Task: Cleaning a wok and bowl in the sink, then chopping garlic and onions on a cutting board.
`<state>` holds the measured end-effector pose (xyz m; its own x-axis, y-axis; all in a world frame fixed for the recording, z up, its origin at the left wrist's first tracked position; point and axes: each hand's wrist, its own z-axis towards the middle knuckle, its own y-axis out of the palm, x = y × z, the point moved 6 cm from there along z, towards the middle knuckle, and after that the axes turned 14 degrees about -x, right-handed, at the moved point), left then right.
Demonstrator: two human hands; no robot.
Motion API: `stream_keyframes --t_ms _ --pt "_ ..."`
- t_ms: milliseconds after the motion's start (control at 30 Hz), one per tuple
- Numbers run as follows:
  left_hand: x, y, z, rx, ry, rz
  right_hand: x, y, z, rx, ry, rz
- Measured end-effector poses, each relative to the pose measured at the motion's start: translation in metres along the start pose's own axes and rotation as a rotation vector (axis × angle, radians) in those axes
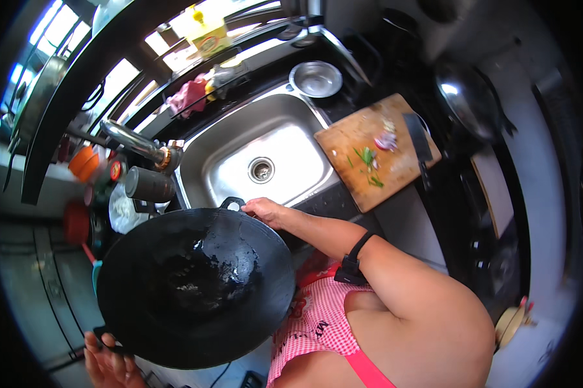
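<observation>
A large black wok (pixel 199 291) is held up in front of me, tilted so that its dark inside faces me. Wet, shiny patches show in its bowl. My right hand (pixel 264 212) grips the loop handle (pixel 232 201) by the near edge of the sink. Down at the lower left, my left hand (pixel 112 363) has its fingers at the opposite handle, partly cut off by the picture's rim. Beyond the wok lies a stainless steel sink (pixel 291 169) with a drain (pixel 261 169) in its bottom.
Right of the sink, a wooden cutting board (pixel 344 155) carries chopped greens (pixel 367 157), cut onion (pixel 386 140) and a cleaver (pixel 416 136). A metal bowl (pixel 315 80) stands behind it. The faucet (pixel 136 140) and a dark cup (pixel 148 185) are at left. A lidded pan (pixel 466 99) sits far right.
</observation>
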<state>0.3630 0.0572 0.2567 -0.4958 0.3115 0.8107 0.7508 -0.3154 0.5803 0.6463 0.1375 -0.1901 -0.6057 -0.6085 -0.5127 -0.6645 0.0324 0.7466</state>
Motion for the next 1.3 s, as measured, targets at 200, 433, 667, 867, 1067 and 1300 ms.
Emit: stream_keyframes --t_ms 200,433,667,867,1067,1300 --pt "-0.002 -0.066 -0.065 -0.037 -0.056 -0.017 0.002 -0.001 -0.079 0.215 -0.278 -0.197" --pt "-0.028 -0.084 -0.074 0.013 -0.165 0.018 -0.023 -0.001 -0.227 0.646 -0.644 -0.681" --pt "-0.101 0.021 -0.033 -0.014 -0.17 0.308 -0.032 -0.001 -0.491 1.014 -0.927 -0.75" --pt "-0.235 0.195 -0.005 -0.637 -0.351 0.353 0.038 -0.044 -0.762 1.346 -1.088 -0.652" --pt "-0.433 0.407 -0.032 -0.755 -0.59 0.438 0.135 -0.089 -0.991 1.976 -0.947 -0.675" --pt "-0.641 0.574 -0.074 -1.067 -0.763 0.646 0.246 -0.153 -1.139 2.391 -0.815 -0.52"
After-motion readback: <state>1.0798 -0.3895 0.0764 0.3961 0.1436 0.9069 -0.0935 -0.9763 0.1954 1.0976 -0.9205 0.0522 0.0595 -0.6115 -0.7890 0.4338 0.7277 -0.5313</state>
